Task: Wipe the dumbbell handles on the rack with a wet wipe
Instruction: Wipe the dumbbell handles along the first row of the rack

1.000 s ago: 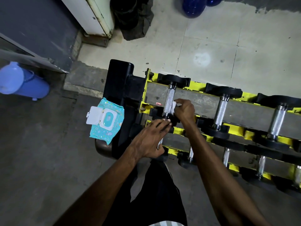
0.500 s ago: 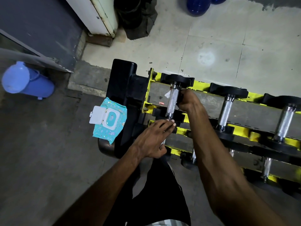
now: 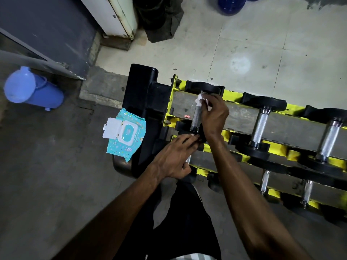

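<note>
Right hand [image 3: 214, 117] clamps a white wet wipe [image 3: 201, 98] round the leftmost dumbbell handle [image 3: 195, 117] on the yellow rack [image 3: 242, 117].

The fingers curl round wipe and knurled bar together, near the black weight head at the bar's twelve o'clock end. The left hand [image 3: 174, 158] lies at the six o'clock end, fingers straight and together, tips resting on the near black head, gripping nothing. The rack runs from the picture's centre toward three o'clock and carries other dumbbells [image 3: 260, 126] on its top row, with more on a lower tier toward five o'clock. At nine o'clock of the handle, a teal wipe pack [image 3: 125, 136] lies just beside the rack's black end, lid flipped open. A blue bucket [image 3: 32, 91] stands farther toward nine o'clock.
</note>
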A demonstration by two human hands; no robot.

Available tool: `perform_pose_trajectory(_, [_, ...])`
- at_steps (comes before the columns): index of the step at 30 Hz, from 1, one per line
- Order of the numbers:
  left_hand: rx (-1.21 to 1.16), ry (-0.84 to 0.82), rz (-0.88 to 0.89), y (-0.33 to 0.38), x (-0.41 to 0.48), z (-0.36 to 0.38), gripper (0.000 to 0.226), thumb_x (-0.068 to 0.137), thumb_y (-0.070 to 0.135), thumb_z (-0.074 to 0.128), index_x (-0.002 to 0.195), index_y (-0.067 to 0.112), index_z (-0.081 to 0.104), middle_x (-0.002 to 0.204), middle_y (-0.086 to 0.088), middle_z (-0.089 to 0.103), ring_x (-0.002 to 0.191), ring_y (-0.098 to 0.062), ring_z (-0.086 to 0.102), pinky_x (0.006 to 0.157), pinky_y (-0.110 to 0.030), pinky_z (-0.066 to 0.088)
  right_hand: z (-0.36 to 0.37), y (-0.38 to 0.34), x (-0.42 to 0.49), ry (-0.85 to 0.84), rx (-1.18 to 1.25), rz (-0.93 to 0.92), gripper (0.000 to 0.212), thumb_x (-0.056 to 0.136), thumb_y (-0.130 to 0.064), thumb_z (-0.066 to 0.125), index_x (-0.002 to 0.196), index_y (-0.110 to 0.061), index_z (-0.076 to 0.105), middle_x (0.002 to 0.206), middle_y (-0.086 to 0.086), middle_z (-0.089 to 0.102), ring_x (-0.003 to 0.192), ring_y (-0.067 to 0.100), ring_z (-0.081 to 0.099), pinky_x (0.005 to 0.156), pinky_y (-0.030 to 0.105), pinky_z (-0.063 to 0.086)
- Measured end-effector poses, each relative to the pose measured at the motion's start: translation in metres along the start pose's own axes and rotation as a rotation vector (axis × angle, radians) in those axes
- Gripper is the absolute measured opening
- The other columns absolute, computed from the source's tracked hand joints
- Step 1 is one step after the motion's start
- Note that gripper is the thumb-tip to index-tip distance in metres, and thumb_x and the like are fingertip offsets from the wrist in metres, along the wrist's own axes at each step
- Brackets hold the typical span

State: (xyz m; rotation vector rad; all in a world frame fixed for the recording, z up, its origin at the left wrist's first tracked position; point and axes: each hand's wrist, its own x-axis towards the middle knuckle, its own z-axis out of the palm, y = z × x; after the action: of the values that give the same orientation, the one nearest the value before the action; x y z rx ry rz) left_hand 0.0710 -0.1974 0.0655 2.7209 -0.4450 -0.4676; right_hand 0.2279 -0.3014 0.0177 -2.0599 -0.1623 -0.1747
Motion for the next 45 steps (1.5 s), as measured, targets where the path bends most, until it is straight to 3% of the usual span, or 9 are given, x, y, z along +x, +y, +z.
perform_pose_trajectory(4, [0.034, -0.033, -0.002, -0.003, -0.003, 0.000, 0.093, 0.068, 0.032, 0.060, 0.153, 0.000, 0.039, 0.158, -0.015, 0.038, 0.141, -0.029, 0.036, 0.118, -0.041, 0.036, -0.015, 0.006, 0.014, -0.189, -0.500, -0.375, 0.028, 0.089, -0.020, 0.058, 0.112, -0.025, 0.072, 0.115, -0.009, 0.070, 0.093, 0.020, 0.067, 0.067, 0.031, 0.052])
perform_pose_trajectory(8, [0.046, -0.050, -0.005, -0.002, -0.004, 0.003, 0.095, 0.070, 0.034, 0.056, 0.156, 0.001, 0.034, 0.161, -0.015, 0.033, 0.145, -0.028, 0.031, 0.119, -0.041, 0.034, -0.025, 0.009, 0.036, -0.440, -0.695, -0.695, 0.040, 0.083, -0.009, 0.055, 0.119, -0.021, 0.068, 0.123, -0.005, 0.067, 0.092, 0.027, 0.064, 0.063, 0.033, 0.051])
perform_pose_trajectory(13, [0.070, -0.042, 0.007, -0.002, -0.008, 0.006, 0.097, 0.070, 0.032, 0.058, 0.158, 0.000, 0.030, 0.164, -0.016, 0.028, 0.150, -0.028, 0.026, 0.123, -0.040, 0.028, -0.023, -0.013, 0.051, -0.670, -0.879, -0.860, 0.017, 0.082, -0.003, 0.057, 0.097, -0.006, 0.065, 0.102, 0.013, 0.062, 0.088, 0.036, 0.061, 0.051, 0.035, 0.040])
perform_pose_trajectory(20, [0.117, -0.078, -0.018, 0.001, -0.009, 0.007, 0.099, 0.071, 0.034, 0.056, 0.160, 0.002, 0.025, 0.168, -0.014, 0.020, 0.154, -0.027, 0.018, 0.124, -0.043, 0.026, -0.020, -0.036, 0.044, -0.797, -0.833, -0.680, 0.012, 0.086, 0.005, 0.054, 0.080, 0.002, 0.064, 0.099, 0.021, 0.052, 0.076, 0.040, 0.059, 0.049, 0.035, 0.032])
perform_pose_trajectory(27, [0.079, -0.069, 0.012, -0.001, -0.005, 0.003, 0.081, 0.064, 0.028, 0.060, 0.140, 0.003, 0.053, 0.148, -0.015, 0.045, 0.141, -0.032, 0.036, 0.119, -0.044, 0.035, -0.017, -0.012, 0.006, -0.980, -0.577, -0.518, 0.010, 0.088, -0.011, 0.065, 0.083, -0.010, 0.073, 0.093, 0.008, 0.055, 0.065, 0.030, 0.065, 0.057, 0.034, 0.049])
perform_pose_trajectory(32, [0.126, -0.047, -0.001, 0.000, -0.009, 0.002, 0.097, 0.069, 0.031, 0.063, 0.157, 0.004, 0.033, 0.164, -0.014, 0.030, 0.148, -0.025, 0.024, 0.123, -0.037, 0.023, -0.041, 0.014, -0.011, -0.730, -0.108, -0.120, 0.010, 0.076, -0.019, 0.082, 0.086, -0.019, 0.079, 0.084, -0.004, 0.068, 0.073, 0.010, 0.065, 0.067, 0.025, 0.051])
perform_pose_trajectory(38, [0.123, -0.062, -0.004, 0.000, -0.009, 0.001, 0.099, 0.070, 0.034, 0.061, 0.159, 0.004, 0.028, 0.165, -0.014, 0.027, 0.151, -0.026, 0.023, 0.125, -0.037, 0.021, -0.036, 0.027, -0.041, -0.437, 0.223, 0.515, 0.019, 0.075, -0.001, 0.082, 0.091, -0.003, 0.071, 0.080, 0.003, 0.070, 0.072, 0.009, 0.065, 0.068, 0.022, 0.055])
perform_pose_trajectory(42, [0.113, -0.076, -0.001, -0.002, -0.008, 0.001, 0.099, 0.071, 0.035, 0.058, 0.160, 0.004, 0.027, 0.166, -0.014, 0.026, 0.151, -0.027, 0.024, 0.125, -0.037, 0.023, -0.029, 0.028, -0.043, -0.363, 0.196, 0.659, 0.024, 0.075, -0.001, 0.082, 0.097, -0.003, 0.072, 0.080, -0.002, 0.071, 0.063, -0.003, 0.064, 0.061, 0.013, 0.052])
perform_pose_trajectory(45, [0.131, -0.080, -0.001, -0.001, -0.008, 0.001, 0.099, 0.071, 0.036, 0.057, 0.159, 0.003, 0.027, 0.166, -0.014, 0.026, 0.151, -0.027, 0.023, 0.126, -0.036, 0.022, -0.024, 0.031, -0.041, -0.386, 0.051, 0.613, 0.018, 0.079, -0.007, 0.081, 0.096, -0.008, 0.077, 0.085, 0.002, 0.076, 0.061, -0.006, 0.062, 0.057, 0.010, 0.049])
